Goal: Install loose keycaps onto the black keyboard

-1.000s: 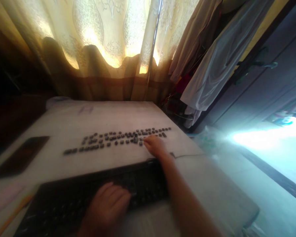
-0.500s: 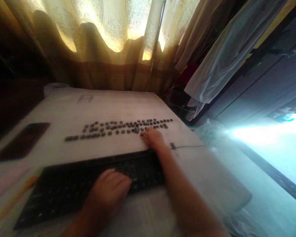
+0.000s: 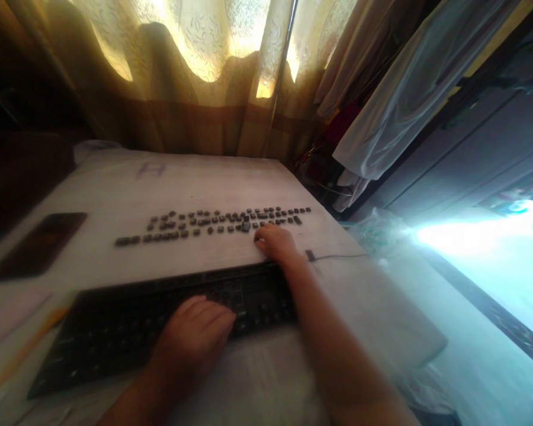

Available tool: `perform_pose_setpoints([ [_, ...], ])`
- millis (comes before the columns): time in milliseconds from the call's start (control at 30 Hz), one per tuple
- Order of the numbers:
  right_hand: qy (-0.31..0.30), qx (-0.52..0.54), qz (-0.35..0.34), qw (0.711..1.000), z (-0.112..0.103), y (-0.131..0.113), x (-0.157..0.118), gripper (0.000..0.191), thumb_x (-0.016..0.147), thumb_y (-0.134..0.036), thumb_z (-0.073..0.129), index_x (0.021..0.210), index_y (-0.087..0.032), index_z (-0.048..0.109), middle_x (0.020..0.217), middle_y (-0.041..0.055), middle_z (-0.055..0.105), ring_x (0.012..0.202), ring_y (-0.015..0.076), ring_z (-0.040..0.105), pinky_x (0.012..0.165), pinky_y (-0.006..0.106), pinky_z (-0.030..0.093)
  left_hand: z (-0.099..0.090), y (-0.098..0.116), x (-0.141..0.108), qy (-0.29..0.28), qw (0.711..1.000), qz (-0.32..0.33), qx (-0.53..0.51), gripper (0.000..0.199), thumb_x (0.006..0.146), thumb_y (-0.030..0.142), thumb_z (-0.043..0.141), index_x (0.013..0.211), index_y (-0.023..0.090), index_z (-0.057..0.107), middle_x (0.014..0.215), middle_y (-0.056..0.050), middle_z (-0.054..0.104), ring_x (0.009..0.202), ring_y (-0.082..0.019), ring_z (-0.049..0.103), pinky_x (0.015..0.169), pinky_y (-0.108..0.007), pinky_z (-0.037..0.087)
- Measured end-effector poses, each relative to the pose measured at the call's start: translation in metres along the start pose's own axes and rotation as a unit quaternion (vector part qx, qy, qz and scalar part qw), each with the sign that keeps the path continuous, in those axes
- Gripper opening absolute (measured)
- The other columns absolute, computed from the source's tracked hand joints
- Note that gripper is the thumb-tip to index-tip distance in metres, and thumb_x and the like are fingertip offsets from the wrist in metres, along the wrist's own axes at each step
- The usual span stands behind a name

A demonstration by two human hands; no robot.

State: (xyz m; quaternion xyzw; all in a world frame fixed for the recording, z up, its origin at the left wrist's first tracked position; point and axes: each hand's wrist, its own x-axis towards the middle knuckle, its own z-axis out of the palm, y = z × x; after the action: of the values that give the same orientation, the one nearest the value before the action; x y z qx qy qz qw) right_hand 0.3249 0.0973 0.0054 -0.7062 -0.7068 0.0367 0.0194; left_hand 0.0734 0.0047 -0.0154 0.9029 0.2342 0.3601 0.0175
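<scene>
The black keyboard [image 3: 124, 322] lay slantwise across the near part of the pale table [image 3: 231, 183], its lettering too blurred to read and its right end partly covered by the right forearm. The left hand [image 3: 199, 331] lay over the keyboard's middle, back upward and fingers curled, hiding the keys beneath; whether it had hold of anything could not be told. Beyond the keyboard, loose keycaps [image 3: 245, 226] lay in uneven rows, their legends illegible. The right hand [image 3: 278, 241] reached over the keyboard to the nearest row, its fingers bent inward with a small gap showing near the tips; whether a keycap was pinched there could not be determined. The hand screened part of that row. Right of the wrist lay a dark plug [image 3: 310, 255], its thin cable lost to sight at the table's edge. To the left were a dark flat rectangular object [image 3: 38, 245], an orange strip [image 3: 26, 355], blurred, and a pinkish item [image 3: 13, 313] cut off by the frame. A purple mark [image 3: 151, 170] stood on the far tabletop. Behind hung a backlit curtain [image 3: 195, 118], cut off above, and, at right, pale garments [image 3: 382, 130]. Glare washed out the floor at far right.
</scene>
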Motion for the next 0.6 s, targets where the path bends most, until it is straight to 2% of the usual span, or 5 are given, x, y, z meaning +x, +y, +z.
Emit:
perform_pose_setpoints([
  [200, 0.009, 0.022, 0.001, 1.000, -0.0004, -0.0004, -0.0014, 0.022, 0.094, -0.023, 0.052, 0.105, -0.019, 0.070, 0.117, 0.0094, 0.065, 0.104, 0.0210, 0.061, 0.086, 0.030, 0.044, -0.0004, 0.0013, 0.0015, -0.001, 1.000, -0.001, -0.005, 0.024, 0.098, 0.019, 0.045, 0.093, 0.021, 0.069, 0.083, -0.001, 0.076, 0.075, -0.014, 0.067, 0.086, -0.034, 0.049],
  [400, -0.008, 0.046, 0.008, 0.999, 0.0023, 0.0010, -0.0013, 0.020, 0.092, -0.022, 0.056, 0.107, -0.021, 0.069, 0.110, 0.0069, 0.071, 0.100, 0.0198, 0.064, 0.084, 0.029, 0.044, 0.0003, 0.0012, 0.0012, 0.012, 1.000, 0.005, 0.003, 0.026, 0.097, 0.017, 0.044, 0.092, 0.021, 0.069, 0.082, -0.001, 0.075, 0.074, -0.014, 0.068, 0.085, -0.034, 0.050],
  [600, 0.004, 0.057, 0.009, 0.998, 0.0057, 0.0009, 0.0000, 0.034, 0.090, -0.021, 0.057, 0.123, -0.023, 0.065, 0.118, 0.0077, 0.071, 0.106, 0.0202, 0.064, 0.088, 0.028, 0.045, 0.0015, 0.0003, -0.0002, 0.022, 1.000, 0.004, 0.002, 0.029, 0.094, 0.012, 0.043, 0.090, 0.022, 0.069, 0.077, 0.000, 0.073, 0.070, -0.014, 0.066, 0.078, -0.031, 0.053],
])
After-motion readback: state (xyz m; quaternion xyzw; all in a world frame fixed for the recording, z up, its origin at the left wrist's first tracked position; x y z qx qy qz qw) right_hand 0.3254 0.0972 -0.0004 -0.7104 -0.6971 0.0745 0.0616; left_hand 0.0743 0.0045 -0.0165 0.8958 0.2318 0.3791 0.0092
